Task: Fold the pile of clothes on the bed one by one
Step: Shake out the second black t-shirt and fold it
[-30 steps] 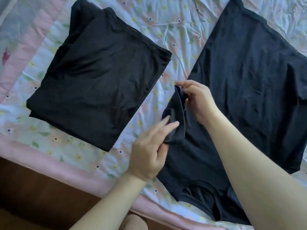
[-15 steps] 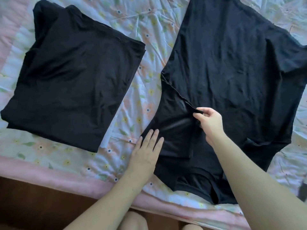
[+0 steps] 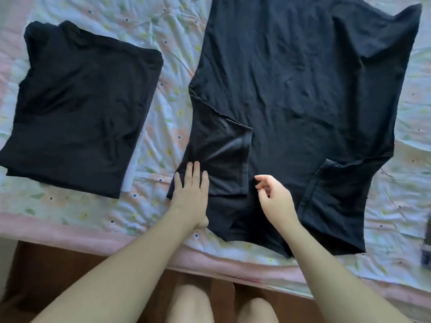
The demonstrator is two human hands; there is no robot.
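My right forearm (image 3: pixel 310 248) covers the black T-shirt's (image 3: pixel 291 89) neckline. The shirt's hem runs off the top edge. A dark object (image 3: pixel 426 252) at the right edge is cut off and unidentifiable.

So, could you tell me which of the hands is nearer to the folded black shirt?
Left. The left hand lies flat on the spread shirt's sleeve, just right of the folded shirt; the right hand hovers farther right.

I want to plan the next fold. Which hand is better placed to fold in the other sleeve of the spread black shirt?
Probably the right hand: it hovers free, nearer the unfolded sleeve; the left hand presses the folded sleeve.
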